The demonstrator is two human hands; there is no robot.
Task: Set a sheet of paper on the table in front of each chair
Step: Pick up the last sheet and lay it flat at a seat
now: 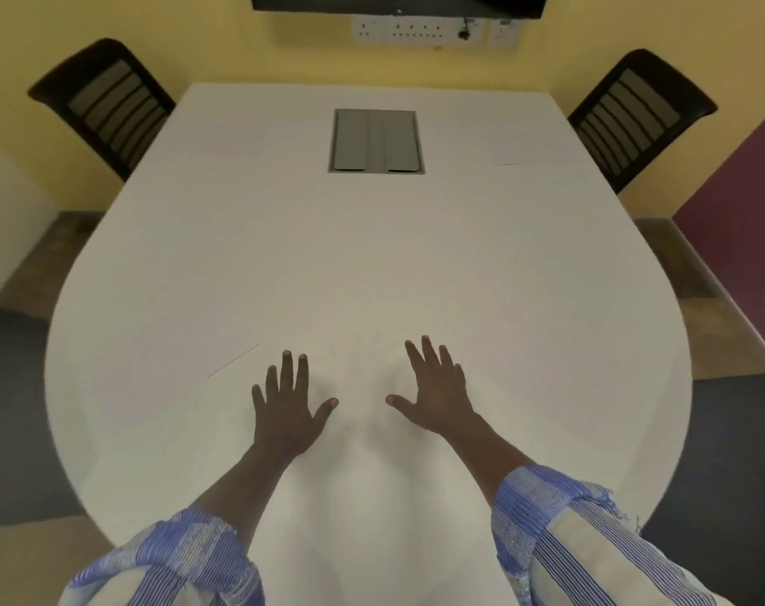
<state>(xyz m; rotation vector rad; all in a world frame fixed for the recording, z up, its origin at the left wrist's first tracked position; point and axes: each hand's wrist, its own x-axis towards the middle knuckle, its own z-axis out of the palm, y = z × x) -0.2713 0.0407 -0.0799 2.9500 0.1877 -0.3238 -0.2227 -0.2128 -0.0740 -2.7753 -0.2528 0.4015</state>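
Flatly on table (372,255): left hand (286,408), right hand (437,395).

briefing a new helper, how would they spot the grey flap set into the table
Find the big white table. Toward its far end, midway between the sides, sits a grey rectangular flap. It is the only grey, sunken thing in the white top.

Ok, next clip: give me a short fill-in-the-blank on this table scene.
The left hand and right hand rest palm-down, fingers ___.
Slat-backed chairs, the left chair and the right chair, number ___.
The grey hatch sits in a ___ table.
The wall behind is ___.
Missing: spread, two, white, yellow.
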